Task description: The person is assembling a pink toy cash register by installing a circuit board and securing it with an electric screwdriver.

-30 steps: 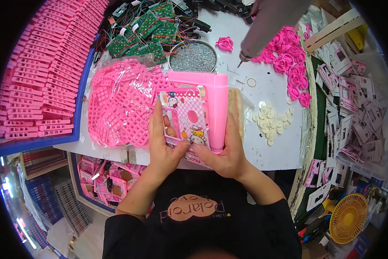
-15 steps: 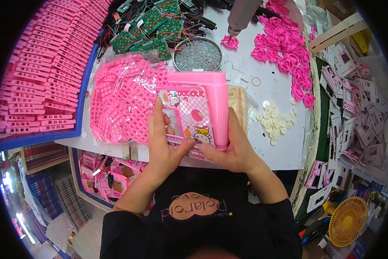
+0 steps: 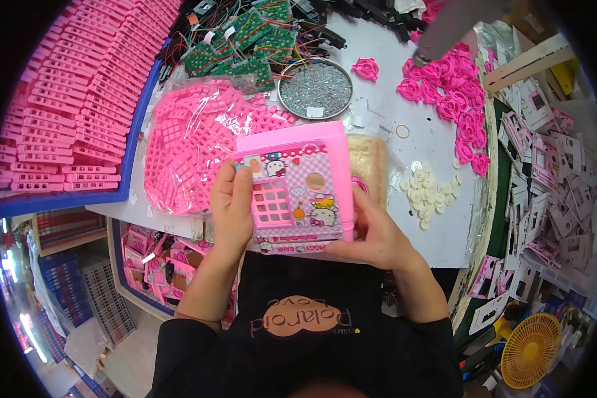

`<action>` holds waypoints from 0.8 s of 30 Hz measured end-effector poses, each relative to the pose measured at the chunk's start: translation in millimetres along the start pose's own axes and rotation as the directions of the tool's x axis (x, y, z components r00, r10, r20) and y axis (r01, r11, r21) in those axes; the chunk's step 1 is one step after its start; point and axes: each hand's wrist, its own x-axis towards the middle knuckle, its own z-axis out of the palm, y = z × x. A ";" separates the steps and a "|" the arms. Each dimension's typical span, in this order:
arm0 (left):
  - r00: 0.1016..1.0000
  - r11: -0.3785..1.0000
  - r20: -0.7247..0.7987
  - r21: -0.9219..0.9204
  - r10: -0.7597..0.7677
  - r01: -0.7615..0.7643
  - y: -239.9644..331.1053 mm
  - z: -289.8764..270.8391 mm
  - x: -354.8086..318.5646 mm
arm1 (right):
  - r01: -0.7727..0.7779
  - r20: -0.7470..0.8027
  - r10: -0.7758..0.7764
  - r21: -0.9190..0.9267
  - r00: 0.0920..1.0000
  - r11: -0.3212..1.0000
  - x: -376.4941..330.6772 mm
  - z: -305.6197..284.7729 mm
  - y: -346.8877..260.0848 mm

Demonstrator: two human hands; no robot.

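Holding the pink toy box (image 3: 301, 189) upright between both hands, your left hand (image 3: 233, 205) grips its left edge, right hand (image 3: 371, 233) its lower right corner.

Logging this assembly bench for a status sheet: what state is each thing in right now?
pink toy box: held up in both hands, printed face up
left hand: gripping the box's left edge
right hand: gripping its lower right
round metal dish: full of small silvery parts
clear bag: lying flat, packed with pink grids
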 end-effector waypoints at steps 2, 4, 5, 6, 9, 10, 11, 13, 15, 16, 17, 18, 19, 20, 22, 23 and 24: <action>0.996 0.996 0.017 0.038 0.083 -0.084 -4.7 0.3 0.2 | -0.015 0.004 0.015 0.136 1.000 0.991 -4.7 -0.1 10.3; 0.992 0.987 0.030 0.098 0.125 -0.128 4.2 9.0 3.1 | -0.011 -0.014 0.014 0.184 1.000 0.983 -5.6 -0.5 14.2; 0.988 0.978 0.055 0.138 0.147 -0.154 6.8 9.4 7.5 | -0.008 -0.023 0.012 0.173 1.000 0.985 -5.6 -2.9 14.3; 0.982 0.967 0.079 0.177 0.170 -0.182 8.5 9.4 10.7 | -0.004 -0.028 0.009 0.160 1.000 0.987 -5.5 -6.8 13.3; 0.999 0.999 -0.033 -0.045 -0.029 0.027 -6.3 -7.9 10.9 | 0.066 -0.098 -0.049 0.173 0.994 0.983 -6.4 -5.9 13.7; 0.999 0.999 -0.039 -0.025 -0.025 0.024 -5.8 -6.4 8.6 | 0.100 -0.133 -0.076 0.184 0.988 0.978 -7.1 -4.8 14.7; 0.996 0.986 0.000 0.146 0.085 -0.084 -5.4 2.8 -5.7 | 0.093 -0.118 -0.070 0.198 0.991 0.976 -6.6 -4.5 15.5; 0.984 0.932 0.071 0.316 0.162 -0.176 -3.9 6.2 -14.0 | 0.073 -0.095 -0.052 0.227 0.994 0.971 -8.4 -2.5 16.3; 0.983 0.903 0.087 0.389 0.160 -0.182 -7.1 4.8 -14.4 | 0.081 -0.123 -0.057 0.201 0.991 0.976 -10.7 1.2 17.1; 0.982 0.885 0.093 0.427 0.162 -0.186 -8.8 3.4 -14.7 | 0.086 -0.134 -0.061 0.188 0.989 0.978 -11.3 3.0 17.5; 0.979 0.872 0.127 0.446 0.161 -0.201 -12.5 -1.7 -15.5 | 0.074 -0.126 -0.052 0.177 0.991 0.981 -12.9 3.0 19.5; 0.973 0.861 0.165 0.460 0.158 -0.218 -12.6 -4.2 -14.3 | 0.063 -0.125 -0.043 0.163 0.991 0.985 -16.2 0.8 21.2; 0.967 0.849 0.204 0.473 0.154 -0.235 -11.0 -4.6 -13.1 | 0.053 -0.124 -0.034 0.148 0.992 0.988 -18.3 -1.7 21.4; 0.978 0.898 0.184 0.405 0.102 -0.170 -8.0 -3.1 -10.9 | 0.066 -0.125 -0.050 0.131 0.991 0.989 -17.9 -4.8 19.4; 0.988 0.967 0.153 0.252 -0.017 -0.023 18.9 16.9 3.7 | 0.081 -0.126 -0.068 0.095 0.990 0.992 -17.4 -11.8 18.7; 0.989 0.979 0.149 0.205 -0.015 -0.016 18.4 12.7 12.1 | 0.055 -0.121 -0.043 0.100 0.992 0.993 -17.9 -14.2 17.8; 0.989 0.987 0.149 0.158 -0.013 -0.011 18.6 9.5 21.2 | 0.030 -0.119 -0.017 0.108 0.993 0.994 -20.1 -15.9 16.6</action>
